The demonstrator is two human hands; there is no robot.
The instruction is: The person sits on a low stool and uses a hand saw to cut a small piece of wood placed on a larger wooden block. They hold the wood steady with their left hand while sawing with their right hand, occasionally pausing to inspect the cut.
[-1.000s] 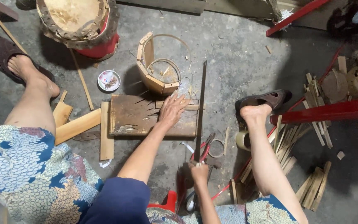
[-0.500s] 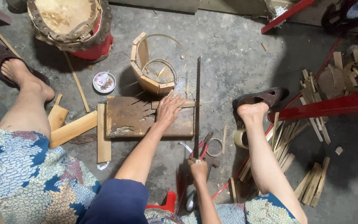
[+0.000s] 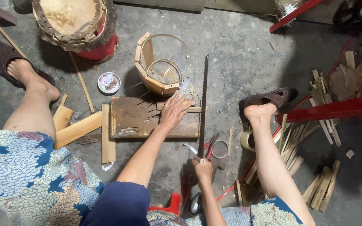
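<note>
Thin wooden strip (image 3: 191,109) lying across the far edge of a scarred wooden board (image 3: 141,119), on the concrete floor (image 3: 239,62). Pinned flat under the left hand (image 3: 173,112), fingers spread wide, fingertips pressing on the strip. Long narrow saw (image 3: 202,106) standing on edge just right of those fingertips, blade crossing the strip. Right hand (image 3: 203,168) wrapped tight round the saw handle, fingers curled closed, near the body.

Beyond the fingertips, a half-built wooden bucket (image 3: 153,71) with wire hoops. Left of the board, loose wooden slats (image 3: 78,129) and a small round dish (image 3: 108,82). Right of the saw, pliers (image 3: 210,144), a wire ring (image 3: 220,149) and a pile of wood offcuts (image 3: 315,138).

Risky spot: blade very close to the spread fingers. Could jump sideways and cut them. Thin strip might also slide or snap under a weak press.
</note>
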